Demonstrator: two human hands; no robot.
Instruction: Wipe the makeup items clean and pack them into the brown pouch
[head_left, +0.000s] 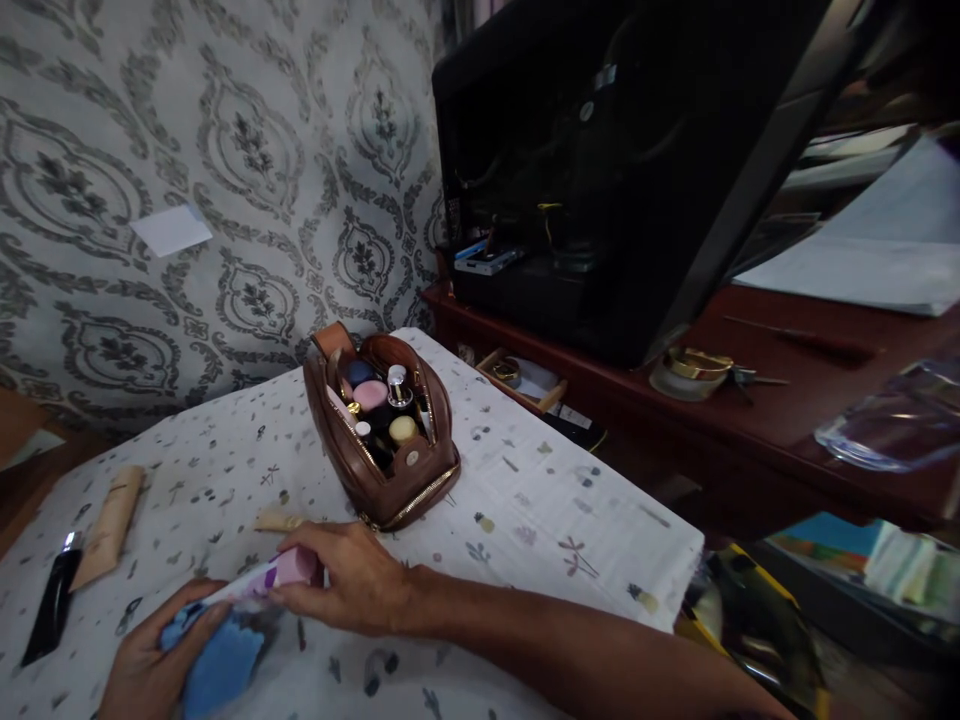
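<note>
In my right hand (360, 580) is a white and purple tube (251, 582) with a pink cap, the fingers gripping it at the cap end. My left hand (154, 650) is closed on a blue cloth (221, 668), which it presses against the tube's other end. Behind my right hand lies a small pale beige item (277, 520), partly hidden. A brown leather cosmetic bag (330, 440) stands unzipped beyond my hands, with several bottles and round-topped containers inside. To the left lie a beige tube (116, 515) and a black tube (54, 605) with a silvery end.
A patterned white cloth (555, 545) covers the table. Along its right side runs a red-brown cabinet (780, 345) carrying a large black television (570, 200), a small jar (690, 375) with a gold band, and papers (877, 250). A small open drawer (551, 395) sticks out below the television.
</note>
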